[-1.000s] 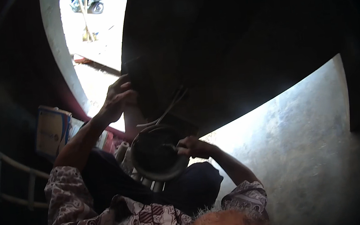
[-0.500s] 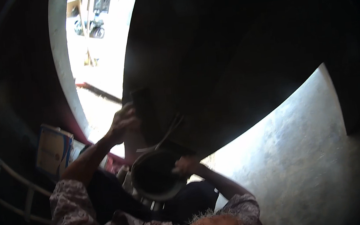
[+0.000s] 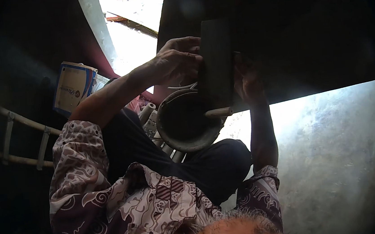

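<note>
A dark, flat rectangular board stands in front of me, long side up, with my two hands at its opposite edges. My left hand grips its left edge, fingers bent and partly behind it. On the other edge closes my right hand, its fingertips deep in shadow. Below the board is a round, grey-rimmed bucket between my legs. A tool's wooden handle sticks out over the bucket's right rim. The rest of the tool is lost in the dark inside.
A cardboard box with blue edging stands to the left, beyond a curved rail. Grey cylindrical pieces lie left of the bucket. A large dark surface fills the upper right, and a pale floor spreads at right.
My right hand has let go of the wooden handle and moved up to the board's right edge. My left hand has taken hold of the left edge. The whole view has shifted.
</note>
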Available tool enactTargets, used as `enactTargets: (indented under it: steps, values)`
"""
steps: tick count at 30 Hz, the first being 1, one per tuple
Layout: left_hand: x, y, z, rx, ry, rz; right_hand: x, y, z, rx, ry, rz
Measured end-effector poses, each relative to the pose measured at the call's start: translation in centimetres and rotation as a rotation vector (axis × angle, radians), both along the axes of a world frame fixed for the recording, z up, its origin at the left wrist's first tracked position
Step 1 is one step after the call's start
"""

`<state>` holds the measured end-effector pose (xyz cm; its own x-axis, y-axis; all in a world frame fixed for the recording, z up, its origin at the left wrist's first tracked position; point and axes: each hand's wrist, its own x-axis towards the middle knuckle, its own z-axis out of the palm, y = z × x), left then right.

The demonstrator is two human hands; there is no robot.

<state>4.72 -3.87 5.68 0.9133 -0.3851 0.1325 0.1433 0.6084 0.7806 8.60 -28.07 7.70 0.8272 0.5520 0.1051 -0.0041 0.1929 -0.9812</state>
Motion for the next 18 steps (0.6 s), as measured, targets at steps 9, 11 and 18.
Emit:
enactTargets:
  steps: [9,11,18]
  values:
    - [4.4,-3.6,2.6,0.153,-0.102,-0.037,-0.2,-1.8,1.8,0.181,-0.002,-0.166]
    - [4.9,-4.6,4.0,0.218,-0.151,-0.009,-0.4,-3.1,2.2,0.209,0.064,-0.278]
    - [7.9,-3.2,5.4,0.924,-0.837,0.924,-0.5,-5.6,7.6,-0.276,-0.979,-0.858]
